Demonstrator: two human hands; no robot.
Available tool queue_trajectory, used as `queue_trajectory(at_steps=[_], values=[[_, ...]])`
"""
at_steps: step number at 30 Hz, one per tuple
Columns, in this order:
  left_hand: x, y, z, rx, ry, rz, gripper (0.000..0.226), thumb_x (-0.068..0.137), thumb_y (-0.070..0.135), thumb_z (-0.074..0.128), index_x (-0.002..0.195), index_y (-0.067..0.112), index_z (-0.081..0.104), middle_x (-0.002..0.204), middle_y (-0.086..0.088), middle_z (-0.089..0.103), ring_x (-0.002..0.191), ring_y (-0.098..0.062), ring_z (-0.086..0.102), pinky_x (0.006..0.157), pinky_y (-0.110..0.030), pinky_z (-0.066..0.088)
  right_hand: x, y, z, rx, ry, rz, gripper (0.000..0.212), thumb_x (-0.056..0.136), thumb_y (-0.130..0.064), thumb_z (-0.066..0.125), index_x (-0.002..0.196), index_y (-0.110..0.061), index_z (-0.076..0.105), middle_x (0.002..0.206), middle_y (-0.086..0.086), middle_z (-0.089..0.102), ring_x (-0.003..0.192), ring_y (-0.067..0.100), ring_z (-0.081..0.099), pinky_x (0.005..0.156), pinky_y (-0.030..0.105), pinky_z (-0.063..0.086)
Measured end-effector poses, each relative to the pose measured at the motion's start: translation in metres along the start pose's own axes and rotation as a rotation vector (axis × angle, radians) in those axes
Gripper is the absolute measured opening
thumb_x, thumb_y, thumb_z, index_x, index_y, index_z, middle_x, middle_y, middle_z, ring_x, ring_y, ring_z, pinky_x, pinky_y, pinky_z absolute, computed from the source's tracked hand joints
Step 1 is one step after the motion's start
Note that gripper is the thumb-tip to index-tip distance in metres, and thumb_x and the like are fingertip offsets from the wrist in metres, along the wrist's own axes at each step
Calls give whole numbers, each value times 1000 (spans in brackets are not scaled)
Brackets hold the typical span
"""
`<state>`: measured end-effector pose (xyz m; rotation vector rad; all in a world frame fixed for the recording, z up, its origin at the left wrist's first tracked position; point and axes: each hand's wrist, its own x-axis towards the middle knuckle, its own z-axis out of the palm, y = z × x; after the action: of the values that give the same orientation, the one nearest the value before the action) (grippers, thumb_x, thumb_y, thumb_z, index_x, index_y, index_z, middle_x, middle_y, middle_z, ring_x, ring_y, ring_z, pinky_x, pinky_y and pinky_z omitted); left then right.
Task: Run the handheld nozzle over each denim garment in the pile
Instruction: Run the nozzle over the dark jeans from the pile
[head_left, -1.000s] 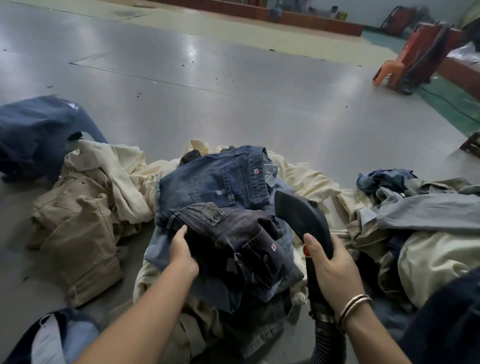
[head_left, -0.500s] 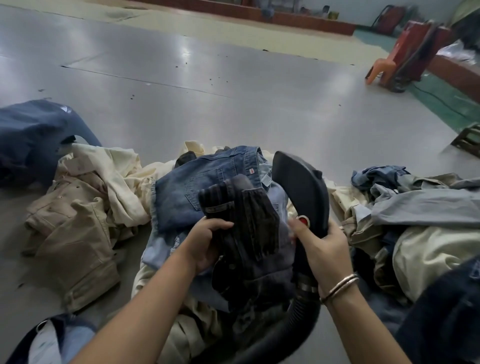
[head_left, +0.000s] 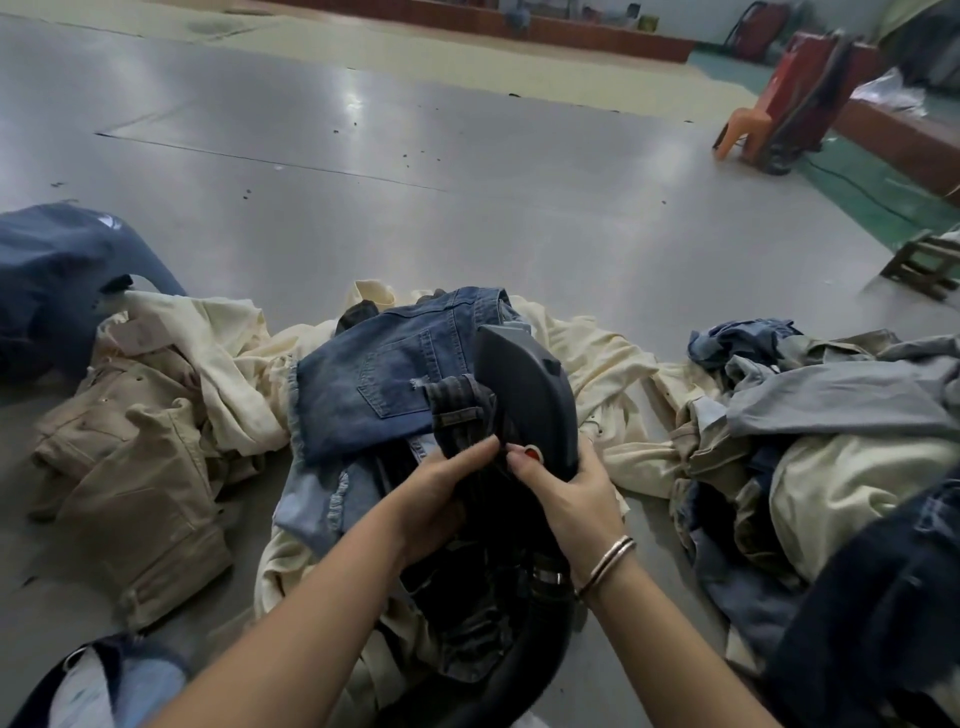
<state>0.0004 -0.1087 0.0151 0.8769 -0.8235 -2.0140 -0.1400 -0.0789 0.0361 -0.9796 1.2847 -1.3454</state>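
Here, right hand grip round nozzle, left hand seemingly pinching dark denim against it.

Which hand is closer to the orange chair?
Right. The right hand grips the black nozzle, on the same side as the far-off orange chair; the left hand sits farther left.

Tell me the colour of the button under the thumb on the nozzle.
Red, on the dark grey nozzle; head view shows it.

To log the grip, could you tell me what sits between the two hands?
In the head view, bunched dark denim lies between left hand and right hand, against the nozzle.
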Motion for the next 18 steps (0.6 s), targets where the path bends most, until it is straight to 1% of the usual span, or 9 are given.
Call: queue_trajectory(at_steps=[2,4,7,9,11,12,14,15,18], values=[[-2,-3,-6,27,-29,36,36,76,26,72,107,9,73,107,-14,70,99,-26,67,83,-34,55,2,-4,-1,106,-35,46,22,76,-8,78,92,-17,67,92,9,75,90,24,71,74,30,57],[-3,-2,-7,77,-30,51,31,78,16,69,107,7,72,106,-16,69,97,-29,67,86,-38,55,4,-8,-3,145,-57,68,22,77,-4,75,96,-11,66,93,10,75,90,26,71,72,29,57],[-1,-2,-6,54,145,54,26,79,-1,60,103,1,68,91,-19,70,82,-33,68,76,-40,58,3,-17,-5,99,-101,83,30,76,-9,75,103,-8,61,94,8,75,90,29,71,71,33,58],[1,-1,-6,-4,263,43,27,82,-7,46,106,-7,60,88,-25,65,75,-36,66,70,-43,56,0,-26,-11,75,-77,50,31,74,-13,75,99,-9,58,83,9,73,73,26,72,62,34,58],[0,3,-11,-76,329,27,32,82,-4,40,107,-9,58,84,-24,63,66,-33,64,62,-39,57,-5,-36,-21,22,-32,9,33,71,-24,76,91,-8,55,65,7,65,49,20,63,46,29,52],[-1,7,-16,-127,336,14,33,79,-1,41,103,-8,62,83,-22,64,64,-31,65,60,-37,57,-7,-40,-28,-13,-24,1,39,67,-35,75,87,-8,53,59,6,60,43,19,57,42,28,49],[-3,14,-26,-218,320,17,36,72,7,43,88,-5,73,82,-19,70,67,-30,68,61,-36,59,-16,-44,-39,-63,-46,36,48,63,-51,68,80,-9,51,53,6,55,38,20,52,37,27,44],[-4,18,-31,-247,313,42,37,70,9,43,82,-3,76,83,-18,71,69,-30,69,61,-36,60,-22,-43,-42,-77,-75,79,49,63,-54,64,78,-9,51,52,6,54,37,20,50,36,27,43],[-6,25,-41,-292,295,124,38,69,9,42,80,-1,77,87,-17,73,75,-30,71,64,-36,59,-43,-37,-45,-202,-223,183,52,65,-55,59,85,-8,52,52,1,53,39,18,49,36,27,42]])
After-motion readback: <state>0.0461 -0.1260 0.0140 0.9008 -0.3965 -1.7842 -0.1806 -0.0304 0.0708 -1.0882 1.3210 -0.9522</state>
